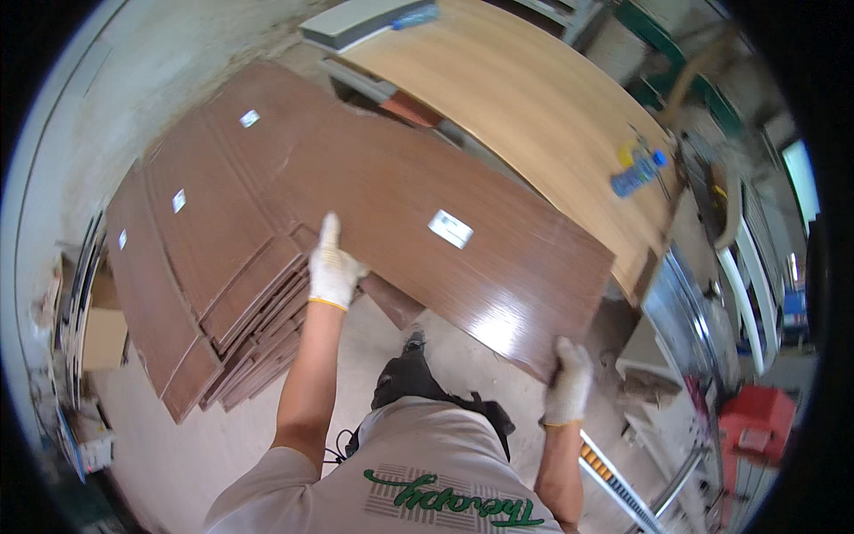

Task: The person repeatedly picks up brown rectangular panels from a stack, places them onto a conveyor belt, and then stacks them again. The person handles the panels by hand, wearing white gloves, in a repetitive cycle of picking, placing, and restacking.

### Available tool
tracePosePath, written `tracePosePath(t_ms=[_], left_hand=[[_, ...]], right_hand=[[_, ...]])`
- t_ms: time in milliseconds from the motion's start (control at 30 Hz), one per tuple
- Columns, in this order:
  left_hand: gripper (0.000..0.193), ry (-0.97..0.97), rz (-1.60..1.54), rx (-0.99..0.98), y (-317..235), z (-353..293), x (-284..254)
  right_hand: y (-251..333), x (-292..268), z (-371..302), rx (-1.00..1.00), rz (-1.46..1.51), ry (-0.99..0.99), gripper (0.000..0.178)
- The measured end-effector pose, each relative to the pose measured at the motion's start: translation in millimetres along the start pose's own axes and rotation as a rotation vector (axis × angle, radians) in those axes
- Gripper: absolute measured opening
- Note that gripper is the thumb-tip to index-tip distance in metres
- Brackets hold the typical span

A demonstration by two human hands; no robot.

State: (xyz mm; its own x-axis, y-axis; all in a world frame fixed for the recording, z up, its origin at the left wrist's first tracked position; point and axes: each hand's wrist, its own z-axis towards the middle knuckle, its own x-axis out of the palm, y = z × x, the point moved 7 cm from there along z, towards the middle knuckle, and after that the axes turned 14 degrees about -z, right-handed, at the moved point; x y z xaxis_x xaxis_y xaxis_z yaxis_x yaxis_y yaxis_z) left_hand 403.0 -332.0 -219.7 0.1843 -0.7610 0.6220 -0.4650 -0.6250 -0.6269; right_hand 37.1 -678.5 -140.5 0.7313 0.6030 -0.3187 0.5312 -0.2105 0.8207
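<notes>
A brown wood-grain panel (400, 196) with a white label (451, 229) slants across the middle, its far left end over a stack of similar brown panels (187, 240). My left hand (334, 271), in a white knitted glove, grips the panel's near edge beside the stack. Its thumb lies along the top and the other fingers are partly hidden. At the near right corner, my right hand (569, 383), gloved the same way, closes round the panel's end, with the fingers underneath out of sight.
Beyond the panel stands a light wood table (516, 80) bearing a plastic bottle (639, 173) with a blue cap. A red box (756, 418) and a metal ladder-like frame (623, 485) lie to the right. Cardboard (104, 338) leans at the left wall.
</notes>
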Motion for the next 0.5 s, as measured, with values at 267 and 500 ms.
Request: tracePosePath(t_ms=[267, 500], left_hand=[[0.058, 0.250, -0.222, -0.062, 71, 22, 82], [0.050, 0.365, 0.304, -0.103, 235, -7, 213]], right_hand=[[-90, -259, -26, -0.257, 0.146, -0.285, 0.040], [-201, -456, 31, -0.083, 0.153, -0.502, 0.020]])
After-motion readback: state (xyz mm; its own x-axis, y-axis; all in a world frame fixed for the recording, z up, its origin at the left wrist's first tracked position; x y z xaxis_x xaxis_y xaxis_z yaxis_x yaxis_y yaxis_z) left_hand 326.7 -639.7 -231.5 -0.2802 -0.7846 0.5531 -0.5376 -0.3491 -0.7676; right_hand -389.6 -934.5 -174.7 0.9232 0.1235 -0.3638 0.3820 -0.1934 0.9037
